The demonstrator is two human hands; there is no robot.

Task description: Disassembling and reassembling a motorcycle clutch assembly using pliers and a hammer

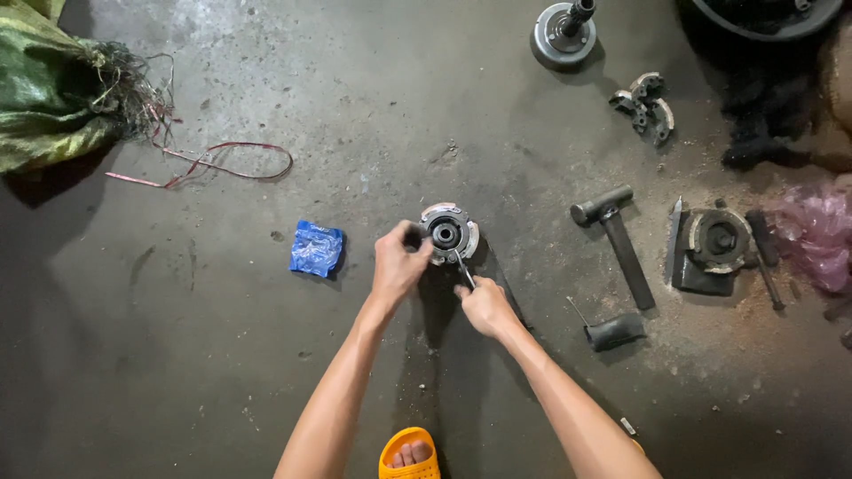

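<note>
A round metal clutch-like part (450, 232) with a dark hub lies on the concrete floor (355, 106) in the middle of the head view. My left hand (398, 263) grips its left edge with fingers curled over the rim. My right hand (485, 306) holds a thin metal tool (462, 266), whose tip rests at the part's lower right edge near the hub.
A blue plastic packet (316, 249) lies to the left. A hammer (614, 241), a black sleeve (616, 331), another round part on a plate (717, 241), curved shoe pieces (645, 106) and a drum with a shaft (564, 32) lie to the right. A green sack (53, 89) with red string sits top left. My foot in an orange sandal (409, 454) is below.
</note>
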